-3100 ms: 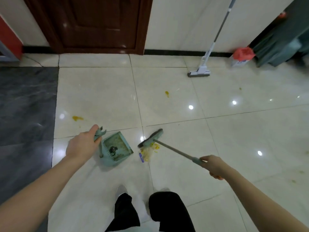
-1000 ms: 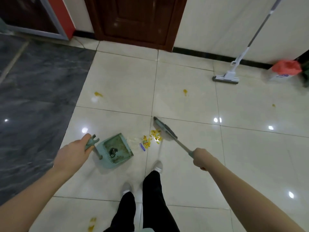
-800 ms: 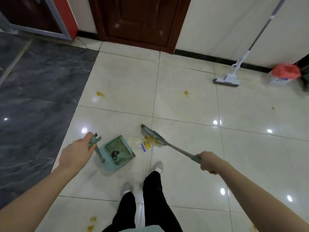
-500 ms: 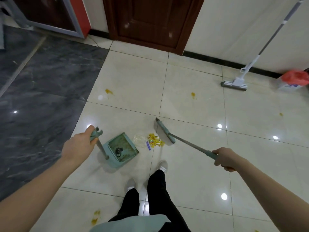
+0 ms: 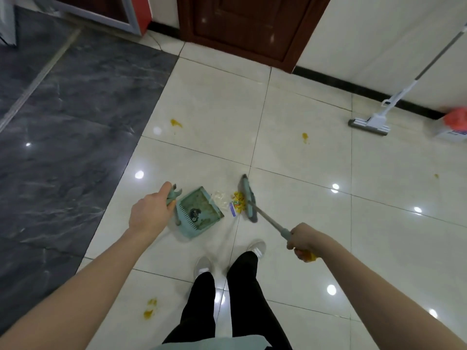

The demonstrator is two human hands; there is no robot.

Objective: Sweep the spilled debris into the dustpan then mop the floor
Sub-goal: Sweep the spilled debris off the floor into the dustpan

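A teal dustpan (image 5: 199,213) rests on the pale tiled floor with dark bits inside it. My left hand (image 5: 151,213) grips the dustpan's upright handle at its top. Just right of the pan's mouth lies the debris (image 5: 233,202): clear wrapper, yellow scraps and a small blue piece. The teal broom (image 5: 249,198) stands with its head right against the debris on the right side. My right hand (image 5: 303,239) is closed around the broom's grey handle. A mop (image 5: 370,122) leans against the far wall at the right.
Yellow stains mark the floor (image 5: 176,123), (image 5: 305,137), (image 5: 150,309). A dark grey floor area (image 5: 63,122) lies to the left, a brown door (image 5: 252,24) ahead. A red-topped white container (image 5: 454,125) sits by the mop. My legs and shoes (image 5: 227,256) stand just behind the pan.
The broom head has swung in from the far right to the debris' right side, pushing it closer to the dustpan's mouth. The dustpan and my left hand stayed in place.
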